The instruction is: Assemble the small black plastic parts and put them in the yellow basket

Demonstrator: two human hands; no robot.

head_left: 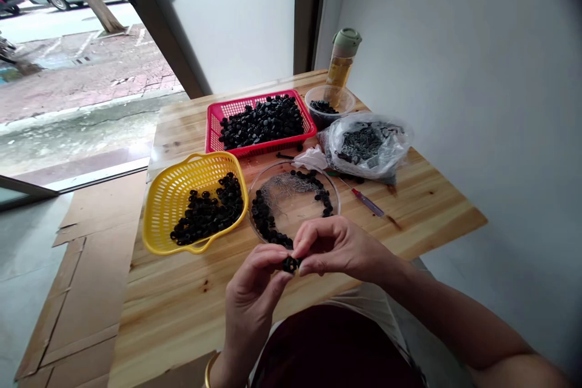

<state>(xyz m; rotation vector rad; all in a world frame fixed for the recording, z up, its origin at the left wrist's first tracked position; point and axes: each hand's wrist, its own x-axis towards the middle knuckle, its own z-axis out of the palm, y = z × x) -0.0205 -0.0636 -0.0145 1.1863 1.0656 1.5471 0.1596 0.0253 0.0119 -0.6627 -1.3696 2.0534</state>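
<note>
Between the fingertips of my left hand point(257, 285) is a small round black part point(290, 264), held over the table's near edge. My right hand point(339, 248) pinches at the same part from the right; whether a second small piece is in its fingers is hard to make out. Just beyond both hands lies a clear round tray point(297, 209), with black parts around its rim and a heap of thin metal pins point(291, 188) inside. To the left stands a yellow basket point(166, 200) partly filled with black round parts point(211, 212).
Farther back are a red basket point(213, 127) of black discs, a clear tub point(330, 103), a plastic bag point(368, 142) of small black pieces and a green-lidded bottle point(343, 60). A screwdriver point(368, 202) lies right of the tray on the wooden table point(182, 297).
</note>
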